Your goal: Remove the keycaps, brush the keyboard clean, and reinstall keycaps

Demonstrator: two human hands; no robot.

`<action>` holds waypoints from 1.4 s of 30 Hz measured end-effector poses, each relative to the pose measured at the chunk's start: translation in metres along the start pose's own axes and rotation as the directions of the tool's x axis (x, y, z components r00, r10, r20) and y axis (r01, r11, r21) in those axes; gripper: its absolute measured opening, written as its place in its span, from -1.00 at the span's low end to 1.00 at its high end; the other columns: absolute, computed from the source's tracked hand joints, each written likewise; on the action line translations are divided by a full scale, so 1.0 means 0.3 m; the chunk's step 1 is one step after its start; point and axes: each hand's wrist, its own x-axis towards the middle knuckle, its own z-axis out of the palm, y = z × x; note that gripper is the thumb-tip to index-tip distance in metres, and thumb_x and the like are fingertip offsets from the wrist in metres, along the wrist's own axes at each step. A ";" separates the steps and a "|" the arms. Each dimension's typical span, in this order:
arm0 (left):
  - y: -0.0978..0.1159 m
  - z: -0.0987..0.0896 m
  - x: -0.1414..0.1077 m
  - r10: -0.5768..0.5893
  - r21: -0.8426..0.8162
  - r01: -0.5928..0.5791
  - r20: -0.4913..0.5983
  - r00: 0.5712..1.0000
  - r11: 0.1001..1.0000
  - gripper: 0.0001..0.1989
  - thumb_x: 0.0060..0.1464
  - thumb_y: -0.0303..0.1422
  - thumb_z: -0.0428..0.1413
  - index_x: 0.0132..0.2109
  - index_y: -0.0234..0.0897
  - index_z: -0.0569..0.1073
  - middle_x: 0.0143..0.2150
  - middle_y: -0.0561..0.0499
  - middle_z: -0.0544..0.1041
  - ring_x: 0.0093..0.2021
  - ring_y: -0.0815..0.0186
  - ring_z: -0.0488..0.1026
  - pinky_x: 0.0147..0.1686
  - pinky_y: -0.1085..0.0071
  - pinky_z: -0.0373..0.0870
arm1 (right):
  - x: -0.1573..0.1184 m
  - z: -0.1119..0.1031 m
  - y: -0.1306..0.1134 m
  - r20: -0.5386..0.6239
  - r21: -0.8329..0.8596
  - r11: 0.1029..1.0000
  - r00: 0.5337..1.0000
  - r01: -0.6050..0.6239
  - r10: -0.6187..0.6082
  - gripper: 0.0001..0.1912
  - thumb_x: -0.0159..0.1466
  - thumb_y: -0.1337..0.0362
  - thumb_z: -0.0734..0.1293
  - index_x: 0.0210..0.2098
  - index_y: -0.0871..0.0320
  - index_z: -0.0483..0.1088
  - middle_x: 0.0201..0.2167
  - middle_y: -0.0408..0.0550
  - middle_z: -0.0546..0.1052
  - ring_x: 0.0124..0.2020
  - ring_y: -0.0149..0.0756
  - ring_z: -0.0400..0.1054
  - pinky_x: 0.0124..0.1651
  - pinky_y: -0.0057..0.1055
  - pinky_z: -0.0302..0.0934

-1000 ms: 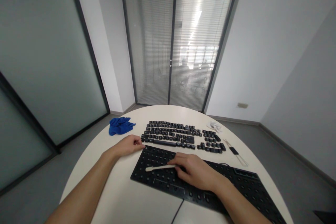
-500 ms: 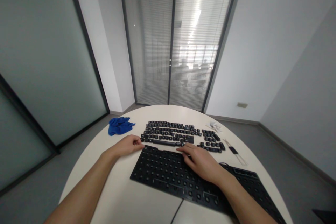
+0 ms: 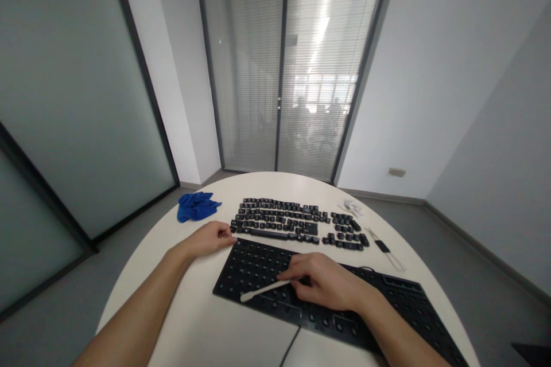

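Observation:
A black keyboard base (image 3: pixel 253 266) without its keycaps lies slanted across the table in front of me. At its far left corner, my left hand (image 3: pixel 210 238) rests with curled fingers, thumb and forefinger closed on the corner. My right hand (image 3: pixel 321 281) is above the middle of the keyboard, pinching a white cotton swab (image 3: pixel 264 291). The swab's thick tip points left and down, over the near left edge of the keyboard; whether it touches cannot be told. Loose black keycaps (image 3: pixel 275 219) lie in rows just beyond the keyboard.
A crumpled blue cloth (image 3: pixel 198 206) lies at the back left of the round white table (image 3: pixel 172 321). On the right are a keycap puller (image 3: pixel 383 246) with wire loops and a crumpled white tissue (image 3: pixel 350 206). A cable (image 3: pixel 290 345) runs from the keyboard's near edge.
My right hand has moved back toward me from the keyboard's far edge, and the white swab now shows in its fingers. My left hand has stayed at the corner.

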 end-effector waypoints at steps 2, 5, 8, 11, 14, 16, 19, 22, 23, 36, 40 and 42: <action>0.005 -0.002 -0.002 0.004 -0.001 -0.004 0.003 1.000 1.000 -0.58 0.06 0.03 0.13 -0.39 -0.28 0.48 -0.43 0.00 0.49 -0.36 0.22 0.40 -0.39 0.41 0.18 | 0.001 0.003 0.003 -0.008 0.000 1.000 1.000 -0.011 0.011 -0.61 0.28 0.43 0.27 0.03 0.03 0.55 -0.19 -0.08 0.61 -0.21 -0.29 0.48 -0.14 -0.41 0.30; 0.013 -0.006 -0.007 0.006 -0.002 -0.006 0.006 1.000 1.000 -0.59 0.05 0.02 0.12 -0.40 -0.28 0.48 -0.43 0.00 0.49 -0.36 0.22 0.39 -0.38 0.40 0.19 | 0.001 0.004 0.011 -0.064 -0.033 0.998 0.997 -0.051 0.049 -0.62 0.29 0.43 0.26 0.02 0.05 0.55 -0.17 -0.05 0.61 -0.17 -0.27 0.47 -0.09 -0.38 0.31; 0.018 -0.007 -0.010 0.006 -0.003 -0.006 0.006 1.000 1.000 -0.58 0.05 0.03 0.12 -0.40 -0.28 0.47 -0.44 0.01 0.48 -0.37 0.22 0.39 -0.38 0.40 0.19 | -0.002 0.001 0.024 -0.127 -0.062 0.993 0.988 -0.101 0.092 -0.62 0.31 0.43 0.25 0.04 0.05 0.53 -0.14 -0.04 0.60 -0.13 -0.25 0.47 -0.04 -0.34 0.31; 0.016 -0.005 -0.011 0.005 -0.009 -0.005 0.003 1.000 1.000 -0.58 0.04 0.03 0.13 -0.41 -0.28 0.47 -0.44 0.02 0.47 -0.38 0.23 0.37 -0.39 0.39 0.18 | -0.008 -0.005 0.045 -0.178 -0.066 0.986 0.974 -0.152 0.138 -0.63 0.33 0.42 0.24 0.05 0.07 0.51 -0.11 -0.03 0.59 -0.09 -0.22 0.47 0.01 -0.30 0.32; 0.012 -0.002 -0.010 0.006 -0.015 -0.006 0.004 1.000 1.000 -0.59 0.04 0.02 0.13 -0.41 -0.28 0.47 -0.45 0.02 0.47 -0.39 0.24 0.36 -0.39 0.39 0.18 | -0.014 -0.014 0.065 -0.224 -0.084 0.972 0.955 -0.219 0.196 -0.65 0.36 0.39 0.22 0.05 0.08 0.52 -0.12 0.00 0.58 -0.08 -0.18 0.48 0.02 -0.25 0.32; 0.012 -0.001 -0.010 0.008 -0.017 -0.008 0.005 1.000 1.000 -0.59 0.04 0.02 0.13 -0.41 -0.28 0.47 -0.44 0.01 0.48 -0.39 0.23 0.37 -0.38 0.39 0.19 | -0.017 -0.018 0.072 -0.240 -0.085 0.965 0.945 -0.249 0.223 -0.66 0.36 0.37 0.22 0.06 0.09 0.52 -0.11 0.02 0.58 -0.08 -0.16 0.48 0.02 -0.23 0.32; 0.014 -0.002 -0.010 0.009 -0.019 -0.009 0.007 1.000 1.000 -0.58 0.05 0.03 0.12 -0.40 -0.28 0.48 -0.43 -0.01 0.49 -0.37 0.21 0.39 -0.37 0.39 0.20 | -0.019 -0.021 0.070 -0.236 -0.065 0.970 0.948 -0.236 0.215 -0.65 0.35 0.39 0.23 0.05 0.08 0.52 -0.10 0.01 0.58 -0.08 -0.17 0.47 0.02 -0.24 0.31; 0.017 -0.004 -0.011 0.004 -0.015 -0.004 0.007 1.000 1.000 -0.58 0.06 0.03 0.12 -0.39 -0.29 0.49 -0.43 -0.01 0.50 -0.37 0.21 0.39 -0.38 0.39 0.19 | -0.018 -0.017 0.057 -0.180 -0.021 0.984 0.969 -0.176 0.170 -0.64 0.32 0.42 0.24 0.02 0.07 0.53 -0.12 -0.02 0.59 -0.11 -0.21 0.47 0.00 -0.28 0.31; 0.017 -0.005 -0.011 0.002 -0.013 -0.002 0.007 1.000 1.000 -0.58 0.06 0.03 0.13 -0.38 -0.29 0.49 -0.43 -0.01 0.50 -0.37 0.21 0.39 -0.38 0.39 0.19 | -0.017 -0.016 0.052 -0.152 -0.007 0.988 0.977 -0.154 0.151 -0.64 0.31 0.43 0.25 0.01 0.07 0.54 -0.14 -0.04 0.60 -0.12 -0.23 0.47 -0.01 -0.29 0.31; -0.001 0.000 0.000 0.006 0.006 -0.006 0.006 1.000 1.000 -0.57 0.06 0.03 0.13 -0.39 -0.29 0.48 -0.43 0.01 0.48 -0.37 0.23 0.38 -0.39 0.41 0.19 | -0.008 -0.007 0.015 0.003 0.137 0.989 0.998 -0.056 0.056 -0.60 0.22 0.49 0.29 -0.03 0.09 0.58 -0.19 -0.07 0.62 -0.20 -0.30 0.46 -0.14 -0.45 0.29; 0.006 -0.003 -0.004 0.006 0.012 -0.006 0.004 1.000 1.000 -0.57 0.06 0.03 0.13 -0.39 -0.30 0.48 -0.43 0.01 0.48 -0.37 0.23 0.38 -0.39 0.41 0.18 | -0.021 -0.027 0.035 -0.069 0.072 0.987 0.987 -0.142 0.147 -0.63 0.23 0.46 0.28 -0.05 0.08 0.58 -0.19 -0.06 0.62 -0.17 -0.25 0.47 -0.07 -0.37 0.29; 0.012 -0.004 -0.006 0.006 0.014 -0.006 0.004 1.000 1.000 -0.57 0.06 0.03 0.12 -0.39 -0.30 0.48 -0.43 0.01 0.48 -0.37 0.23 0.39 -0.39 0.41 0.18 | -0.029 -0.040 0.043 -0.094 0.060 0.982 0.979 -0.177 0.182 -0.64 0.23 0.46 0.26 -0.08 0.09 0.58 -0.18 -0.06 0.62 -0.16 -0.24 0.47 -0.06 -0.35 0.29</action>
